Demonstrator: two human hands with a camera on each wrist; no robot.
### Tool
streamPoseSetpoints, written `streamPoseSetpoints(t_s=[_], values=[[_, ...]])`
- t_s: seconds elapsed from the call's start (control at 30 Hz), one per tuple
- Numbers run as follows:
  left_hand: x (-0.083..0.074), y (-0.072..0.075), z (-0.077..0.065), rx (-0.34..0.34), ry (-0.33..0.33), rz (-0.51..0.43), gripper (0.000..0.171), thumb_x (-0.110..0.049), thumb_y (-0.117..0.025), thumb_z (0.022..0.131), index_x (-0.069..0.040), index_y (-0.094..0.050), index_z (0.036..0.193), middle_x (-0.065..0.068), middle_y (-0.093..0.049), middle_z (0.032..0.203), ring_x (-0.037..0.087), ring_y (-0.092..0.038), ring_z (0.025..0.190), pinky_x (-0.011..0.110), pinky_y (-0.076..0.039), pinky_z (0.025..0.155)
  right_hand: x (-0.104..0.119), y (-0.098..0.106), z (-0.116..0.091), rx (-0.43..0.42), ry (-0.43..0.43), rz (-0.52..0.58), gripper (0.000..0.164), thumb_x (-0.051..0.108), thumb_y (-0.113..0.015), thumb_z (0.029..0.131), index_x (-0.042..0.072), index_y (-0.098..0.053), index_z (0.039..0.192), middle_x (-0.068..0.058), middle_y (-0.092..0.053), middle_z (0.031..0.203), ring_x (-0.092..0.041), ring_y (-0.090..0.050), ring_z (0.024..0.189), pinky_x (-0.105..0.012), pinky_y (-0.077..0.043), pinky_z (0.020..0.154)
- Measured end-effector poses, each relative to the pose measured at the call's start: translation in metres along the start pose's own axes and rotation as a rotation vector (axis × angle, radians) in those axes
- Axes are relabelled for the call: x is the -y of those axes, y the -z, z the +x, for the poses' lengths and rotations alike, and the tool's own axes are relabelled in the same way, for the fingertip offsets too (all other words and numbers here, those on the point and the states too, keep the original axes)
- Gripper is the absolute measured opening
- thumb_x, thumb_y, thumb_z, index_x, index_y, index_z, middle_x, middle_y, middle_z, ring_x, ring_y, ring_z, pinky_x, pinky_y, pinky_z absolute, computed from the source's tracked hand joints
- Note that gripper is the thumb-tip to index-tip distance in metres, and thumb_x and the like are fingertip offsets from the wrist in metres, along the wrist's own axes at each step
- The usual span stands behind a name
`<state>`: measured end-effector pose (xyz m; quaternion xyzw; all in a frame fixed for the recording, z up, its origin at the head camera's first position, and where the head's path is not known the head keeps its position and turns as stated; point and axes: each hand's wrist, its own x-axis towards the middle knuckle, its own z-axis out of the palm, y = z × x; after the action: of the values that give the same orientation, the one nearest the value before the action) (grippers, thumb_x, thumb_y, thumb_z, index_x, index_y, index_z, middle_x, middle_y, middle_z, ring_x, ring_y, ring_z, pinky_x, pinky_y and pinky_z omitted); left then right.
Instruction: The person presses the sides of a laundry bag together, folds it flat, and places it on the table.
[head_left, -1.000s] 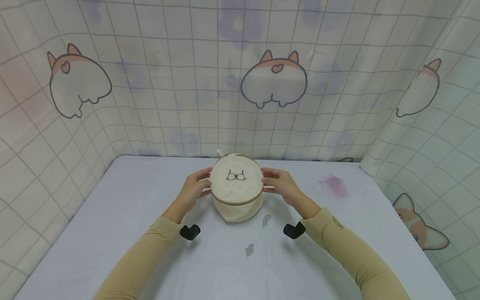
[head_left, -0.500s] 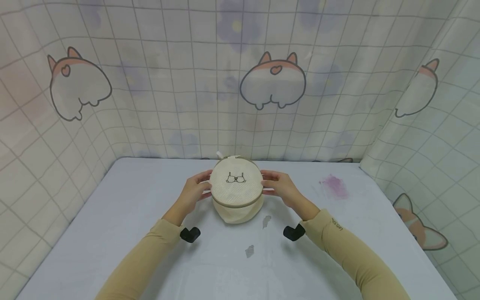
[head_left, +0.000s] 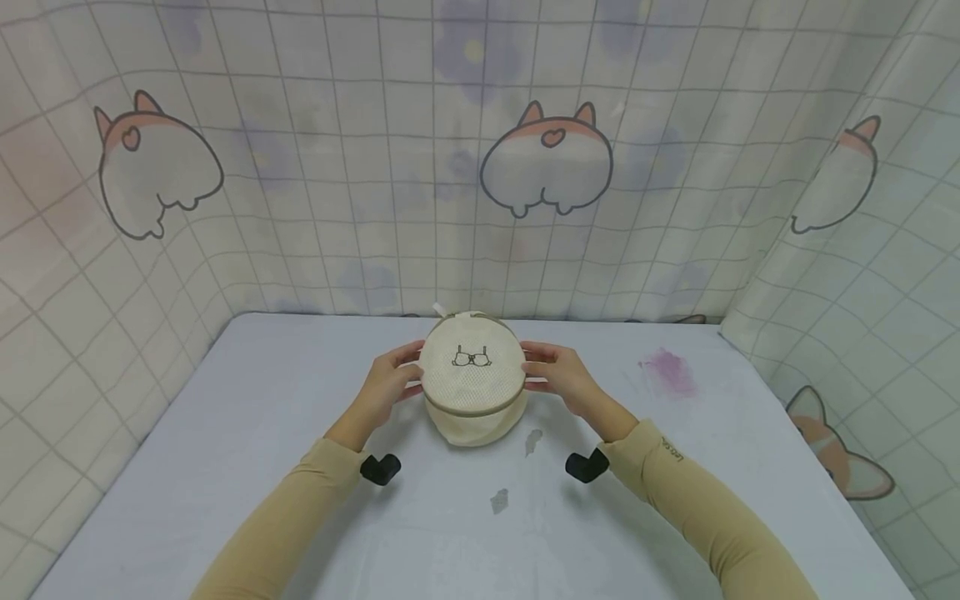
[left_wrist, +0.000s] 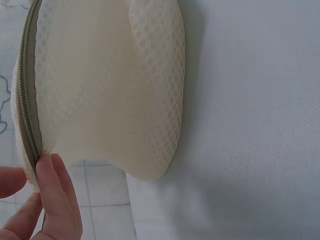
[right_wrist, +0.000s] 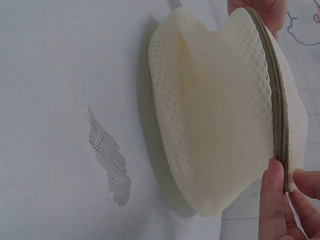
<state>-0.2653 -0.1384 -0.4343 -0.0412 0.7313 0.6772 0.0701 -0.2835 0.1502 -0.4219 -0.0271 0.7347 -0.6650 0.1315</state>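
A round cream mesh laundry bag [head_left: 472,387] with a bra drawing [head_left: 472,358] on its lid stands near the table's back edge. My left hand [head_left: 381,385] pinches its zipped rim from the left side, thumb on the lid and fingers under the edge. Opposite it, my right hand [head_left: 564,377] pinches the same rim. The olive zipper [left_wrist: 25,90] looks closed along the part seen in the left wrist view. In the right wrist view the soft mesh wall [right_wrist: 215,115] sags inward below the rim. A white tab [head_left: 440,309] sticks up at the back of the lid.
The white table [head_left: 300,400] carries two grey patches [head_left: 499,501] in front of the bag and a pink stain [head_left: 670,372] at the back right. A grid-patterned curtain [head_left: 360,225] with corgi prints hangs behind and along both sides.
Both hands keep their pinch on the bag's rim. The whole head view shifts slightly; the bag stays in the same place on the table.
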Motion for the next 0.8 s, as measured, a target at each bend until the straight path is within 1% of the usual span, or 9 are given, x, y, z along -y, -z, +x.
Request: streamPoseSetpoints(t_s=[0.17,0.47,0.8], values=[[-0.0005,0.0002,0.0001,-0.004,0.000,-0.002,0.062,0.004,-0.050,0.093,-0.005,-0.045,0.155,0.019,-0.046,0.151,0.029,-0.056,0.121,0.040,-0.052,0.101,-0.0009,0.0002,0.0015,0.004,0.004,0.004,0.050,-0.002,-0.060,0.101,-0.005,-0.048,0.149,-0.026,-0.054,0.144,-0.017,-0.065,0.106,-0.032,-0.059,0.087],[0.0003,0.0004,-0.0001,-0.014,0.009,-0.005,0.062,0.004,-0.051,0.093,-0.006,-0.046,0.154,0.018,-0.048,0.150,0.025,-0.058,0.114,0.036,-0.055,0.097,-0.0047,-0.0018,0.0036,-0.010,-0.007,0.013,0.049,-0.003,-0.060,0.100,-0.005,-0.049,0.148,-0.026,-0.055,0.143,-0.015,-0.066,0.102,-0.031,-0.060,0.084],[0.0027,0.0008,0.0008,-0.009,0.004,0.003,0.061,0.004,-0.050,0.094,-0.006,-0.046,0.154,0.019,-0.047,0.151,0.027,-0.057,0.116,0.039,-0.053,0.100,-0.0070,-0.0028,0.0046,-0.011,-0.015,0.019,0.049,-0.003,-0.060,0.100,-0.004,-0.050,0.148,-0.026,-0.055,0.143,-0.016,-0.065,0.103,-0.031,-0.060,0.084]])
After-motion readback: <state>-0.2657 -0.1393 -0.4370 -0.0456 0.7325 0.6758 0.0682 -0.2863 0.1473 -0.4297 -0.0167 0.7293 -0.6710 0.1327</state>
